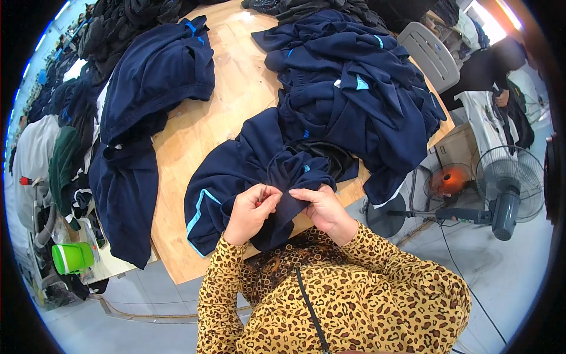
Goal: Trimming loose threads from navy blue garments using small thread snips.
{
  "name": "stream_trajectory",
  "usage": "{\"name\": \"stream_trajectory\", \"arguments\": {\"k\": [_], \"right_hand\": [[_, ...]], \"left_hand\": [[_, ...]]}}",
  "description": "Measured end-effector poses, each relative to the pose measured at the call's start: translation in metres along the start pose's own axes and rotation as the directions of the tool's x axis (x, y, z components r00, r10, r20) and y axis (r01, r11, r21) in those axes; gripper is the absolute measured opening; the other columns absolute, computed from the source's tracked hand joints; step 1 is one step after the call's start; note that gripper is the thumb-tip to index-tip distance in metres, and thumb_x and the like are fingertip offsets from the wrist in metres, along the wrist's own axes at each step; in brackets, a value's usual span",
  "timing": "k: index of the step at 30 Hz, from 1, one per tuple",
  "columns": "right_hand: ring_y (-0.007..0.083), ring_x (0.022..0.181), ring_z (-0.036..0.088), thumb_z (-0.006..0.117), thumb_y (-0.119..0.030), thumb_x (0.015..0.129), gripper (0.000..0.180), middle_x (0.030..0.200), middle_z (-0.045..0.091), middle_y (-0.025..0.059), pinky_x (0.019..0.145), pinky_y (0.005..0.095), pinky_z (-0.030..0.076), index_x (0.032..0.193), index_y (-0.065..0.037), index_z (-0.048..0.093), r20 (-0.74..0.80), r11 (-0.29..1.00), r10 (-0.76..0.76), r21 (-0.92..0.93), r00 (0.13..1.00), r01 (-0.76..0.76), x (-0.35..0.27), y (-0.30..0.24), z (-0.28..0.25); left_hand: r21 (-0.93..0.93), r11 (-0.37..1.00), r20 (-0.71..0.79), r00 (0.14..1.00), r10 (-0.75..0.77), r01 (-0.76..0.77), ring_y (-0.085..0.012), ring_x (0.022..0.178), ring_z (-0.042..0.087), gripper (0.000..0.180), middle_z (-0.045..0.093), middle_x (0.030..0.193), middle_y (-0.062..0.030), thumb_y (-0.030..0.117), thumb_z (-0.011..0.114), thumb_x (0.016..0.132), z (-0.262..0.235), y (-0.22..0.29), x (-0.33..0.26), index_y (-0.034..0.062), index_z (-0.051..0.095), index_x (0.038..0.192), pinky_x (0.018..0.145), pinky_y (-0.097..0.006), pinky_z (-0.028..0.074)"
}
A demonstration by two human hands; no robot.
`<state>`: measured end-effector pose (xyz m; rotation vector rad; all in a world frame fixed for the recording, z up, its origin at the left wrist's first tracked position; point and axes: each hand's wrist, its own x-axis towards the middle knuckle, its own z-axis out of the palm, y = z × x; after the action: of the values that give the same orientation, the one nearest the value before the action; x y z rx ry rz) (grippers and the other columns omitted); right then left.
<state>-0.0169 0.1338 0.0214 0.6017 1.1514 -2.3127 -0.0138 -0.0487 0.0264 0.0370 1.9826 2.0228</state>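
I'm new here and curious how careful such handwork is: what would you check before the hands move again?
1. Right hand has the cloth: ok, thumb and fingers pinch the navy garment.
2. Left hand near the same spot: ok, it is beside the right hand.
3. What the left fingertips pinch: cannot tell, too small.
4. Table under the work: ok, much of the navy cloth rests on it.
5. Right-hand pile wholly on the table: not ok, some hangs past the edge.
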Motion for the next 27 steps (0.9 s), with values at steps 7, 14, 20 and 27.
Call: {"name": "stream_trajectory", "arguments": {"k": [7, 14, 20, 27], "right_hand": [[0.0156, 0.080, 0.064, 0.067, -0.004, 0.080, 0.022, 0.092, 0.065, 0.0065, 0.073, 0.0278, 0.053, 0.100, 0.000, 0.060, -0.004, 1.000, -0.009, 0.010, 1.000, 0.009, 0.004, 0.004, -0.003], [0.0178, 0.083, 0.064, 0.066, -0.003, 0.081, 0.024, 0.096, 0.065, 0.0083, 0.074, 0.0312, 0.054, 0.103, 0.001, 0.058, -0.016, 0.994, -0.032, 0.106, 0.999, 0.033, 0.008, -0.003, -0.011], [0.0195, 0.086, 0.064, 0.064, -0.004, 0.082, 0.027, 0.098, 0.064, 0.0095, 0.075, 0.0331, 0.054, 0.107, 0.002, 0.055, -0.021, 0.992, -0.053, 0.112, 0.998, 0.055, 0.008, -0.002, -0.008], [0.0200, 0.089, 0.064, 0.063, -0.007, 0.085, 0.027, 0.099, 0.063, 0.0095, 0.074, 0.0341, 0.055, 0.109, 0.000, 0.053, 0.019, 0.992, -0.031, 0.123, 0.999, 0.029, 0.006, 0.000, -0.012]], "left_hand": [[0.620, 0.645, 0.025, 0.834, 0.552, -0.446, -0.0270, 0.069, 0.059, 0.009, 0.056, 0.079, -0.0135, 0.000, 0.064, 0.079, 0.017, -0.001, -0.002, 0.0016, 0.058, 0.086, 0.060, -0.031, 0.048], [-0.685, 0.718, -0.223, 0.974, -0.048, -0.121, -0.0057, 0.054, 0.038, 0.014, 0.045, 0.069, 0.0007, 0.012, 0.052, 0.095, -0.009, 0.002, -0.005, 0.0044, 0.052, 0.083, 0.043, -0.019, 0.030], [-0.116, 0.987, -0.266, 0.961, 0.080, -0.115, -0.0048, 0.061, 0.045, 0.006, 0.055, 0.081, -0.0011, 0.005, 0.062, 0.087, -0.005, -0.004, -0.017, 0.0014, 0.057, 0.086, 0.053, -0.019, 0.036], [0.358, 0.923, -0.174, 0.961, 0.214, -0.141, -0.0072, 0.062, 0.048, 0.026, 0.058, 0.085, -0.0026, 0.010, 0.075, 0.076, 0.021, -0.001, -0.016, 0.0011, 0.062, 0.097, 0.056, -0.020, 0.041]]}}
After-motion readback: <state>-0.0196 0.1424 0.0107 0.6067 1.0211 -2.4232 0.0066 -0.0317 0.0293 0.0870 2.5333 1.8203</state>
